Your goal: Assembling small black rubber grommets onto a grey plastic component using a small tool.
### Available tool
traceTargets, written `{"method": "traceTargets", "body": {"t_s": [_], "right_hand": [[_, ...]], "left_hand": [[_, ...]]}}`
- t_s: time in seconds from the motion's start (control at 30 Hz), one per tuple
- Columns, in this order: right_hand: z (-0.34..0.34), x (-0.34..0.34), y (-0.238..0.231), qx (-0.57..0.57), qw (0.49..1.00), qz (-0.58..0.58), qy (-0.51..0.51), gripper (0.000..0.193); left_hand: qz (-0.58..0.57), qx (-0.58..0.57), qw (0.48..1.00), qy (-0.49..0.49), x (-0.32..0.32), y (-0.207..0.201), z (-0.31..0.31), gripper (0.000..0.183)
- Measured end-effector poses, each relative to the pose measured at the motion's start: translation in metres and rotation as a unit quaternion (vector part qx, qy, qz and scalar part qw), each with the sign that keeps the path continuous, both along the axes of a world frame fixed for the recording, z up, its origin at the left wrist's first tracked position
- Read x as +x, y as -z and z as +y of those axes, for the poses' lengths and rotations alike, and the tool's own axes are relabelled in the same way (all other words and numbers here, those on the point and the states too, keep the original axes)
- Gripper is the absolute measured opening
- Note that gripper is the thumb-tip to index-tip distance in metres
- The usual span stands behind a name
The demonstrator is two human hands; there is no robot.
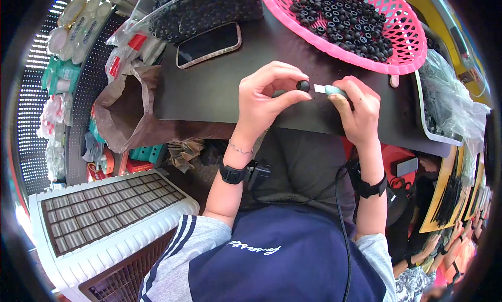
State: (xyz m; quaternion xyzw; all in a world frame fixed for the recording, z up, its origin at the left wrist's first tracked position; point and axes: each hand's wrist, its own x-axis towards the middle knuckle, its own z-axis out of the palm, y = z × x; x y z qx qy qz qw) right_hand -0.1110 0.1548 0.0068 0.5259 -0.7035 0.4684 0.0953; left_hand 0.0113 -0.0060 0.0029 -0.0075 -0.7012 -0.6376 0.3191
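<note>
Between the thumb and fingers of my left hand [269,90] is a small round black rubber piece [303,85]. My right hand [358,106] grips a small utility knife [333,90] with a pale green handle. Its short blade [319,88] points left toward the black piece, with a small gap between them. Both hands are above the dark table [209,95]. Beyond them, at the far right, a pink mesh basket [361,61] holds many black rubber pieces [345,19] like the one in my left hand, several showing ring-shaped ends.
A clear bin [209,19] of black parts stands at the far left, with a phone [209,44] before it. A brown bag [123,111] hangs by the table's left edge. At right lie a tray [436,129] and a plastic bag [455,87]. A white air cooler [115,218] stands lower left.
</note>
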Motion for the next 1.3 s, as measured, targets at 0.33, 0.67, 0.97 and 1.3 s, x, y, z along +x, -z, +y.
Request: {"method": "traceTargets", "body": {"t_s": [0.33,0.67,0.97,1.3], "right_hand": [[-0.0009,-0.0002,0.0,0.005,1.0,0.024,-0.019,0.023],[-0.0015,0.0009,-0.0026,0.005,0.999,0.039,-0.01,0.024],[-0.0021,0.0,0.0007,0.018,0.998,0.059,-0.005,0.023],[-0.0034,-0.0004,-0.0007,0.009,0.998,0.066,-0.004,0.023]], "left_hand": [[0.009,0.003,1.0,0.02,-0.0012,0.0014,-0.0013,0.028],[0.025,-0.012,1.0,-0.003,-0.0035,0.0018,0.0002,0.026],[-0.003,-0.074,0.997,-0.032,-0.0005,-0.0009,-0.0009,0.027],[-0.004,-0.088,0.995,-0.044,0.0008,0.0015,-0.0019,0.027]]}}
